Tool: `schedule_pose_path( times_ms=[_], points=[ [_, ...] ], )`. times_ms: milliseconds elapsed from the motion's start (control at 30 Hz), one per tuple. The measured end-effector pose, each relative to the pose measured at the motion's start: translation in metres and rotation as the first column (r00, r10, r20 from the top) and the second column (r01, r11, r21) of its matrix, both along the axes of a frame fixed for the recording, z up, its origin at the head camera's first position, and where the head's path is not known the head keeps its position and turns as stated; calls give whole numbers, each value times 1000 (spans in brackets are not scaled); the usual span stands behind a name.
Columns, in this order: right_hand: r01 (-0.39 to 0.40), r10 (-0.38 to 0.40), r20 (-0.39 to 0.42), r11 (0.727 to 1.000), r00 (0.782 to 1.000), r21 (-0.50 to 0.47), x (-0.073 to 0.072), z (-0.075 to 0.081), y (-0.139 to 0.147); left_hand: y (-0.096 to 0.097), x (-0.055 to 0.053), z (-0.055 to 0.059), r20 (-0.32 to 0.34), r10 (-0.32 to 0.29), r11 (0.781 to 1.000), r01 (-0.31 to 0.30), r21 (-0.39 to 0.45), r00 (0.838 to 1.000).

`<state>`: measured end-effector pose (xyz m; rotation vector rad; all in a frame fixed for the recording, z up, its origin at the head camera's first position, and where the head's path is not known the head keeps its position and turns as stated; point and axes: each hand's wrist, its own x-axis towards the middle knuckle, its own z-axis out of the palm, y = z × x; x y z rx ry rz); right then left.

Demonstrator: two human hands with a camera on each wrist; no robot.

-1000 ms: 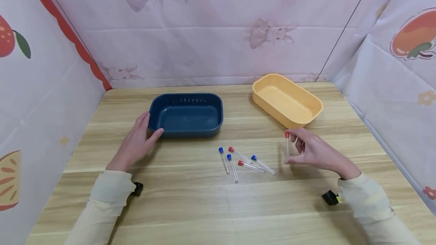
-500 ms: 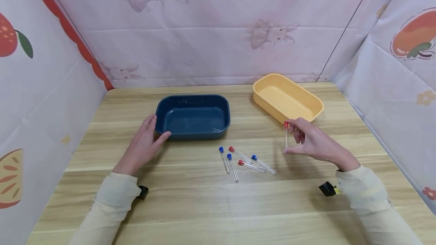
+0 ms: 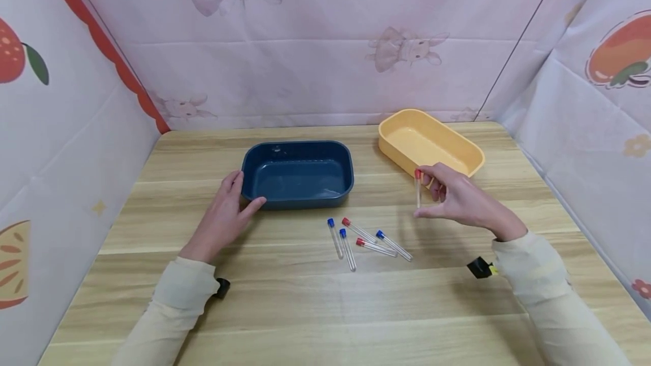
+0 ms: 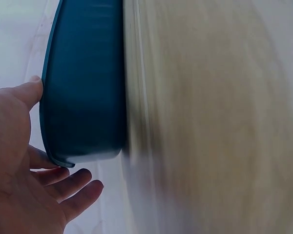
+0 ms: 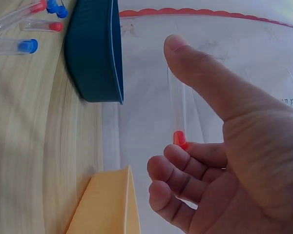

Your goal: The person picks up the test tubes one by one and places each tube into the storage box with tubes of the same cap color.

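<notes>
My right hand [image 3: 460, 199] holds a clear test tube [image 3: 419, 192] with a red cap upright, pinched end to end: thumb at its bottom, a fingertip by the cap [image 5: 179, 138]. The tube is just in front of the yellow basket [image 3: 399, 154]. At the left end of a dark blue basket [image 3: 300, 204], my left hand [image 3: 221, 222] rests with fingers on the end and thumb along the front wall. In the left wrist view the thumb touches the rim and the other fingers [image 4: 75, 187] extend loosely past the corner.
Several test tubes lie on the wooden table [image 3: 325, 309] between the hands, some with blue caps [image 3: 343, 233], some with red caps [image 3: 360, 242]. Printed cloth walls [image 3: 315, 72] stand behind and at both sides. The yellow basket sits angled at the back right.
The dark blue basket has slid to the right along with my left hand. My right hand has carried the red-capped test tube away from me and slightly left.
</notes>
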<state>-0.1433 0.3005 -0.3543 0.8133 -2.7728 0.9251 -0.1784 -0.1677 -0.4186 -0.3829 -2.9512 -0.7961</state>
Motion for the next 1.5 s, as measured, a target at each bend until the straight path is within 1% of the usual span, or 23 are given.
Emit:
schedule_pose_path(
  times_ms=[167,367,633,833,967,1100,1267,1400,1500],
  points=[
    [0,1,-24,1000,1000,19,-9,4,-10,4,0,-1,-7,1,1000,-1,7,1000],
    [-39,39,13,999,999,-13,-23,12,-25,7,0,-2,-16,-4,1000,4,8,1000],
    [-82,83,17,996,996,-27,-45,17,-45,7,0,-2,-26,-24,1000,24,6,999],
    [-92,95,61,994,994,-52,-58,22,-60,5,-1,0,-3,-22,1000,22,1,1000],
    [-91,94,80,995,992,-36,-65,24,-69,5,-2,2,5,-20,1000,20,-7,1000],
    [-104,105,76,994,992,-24,-74,26,-79,6,-3,2,18,-9,1000,9,-6,1000],
    [-135,137,85,990,987,-31,-84,27,-93,6,-3,3,28,-13,1000,13,0,1000],
    [-148,150,104,989,983,-26,-89,29,-101,5,-3,3,31,-21,1000,20,3,999],
    [-164,166,101,986,981,-30,-92,31,-107,4,-3,4,30,-26,1000,26,2,999]
  ],
)
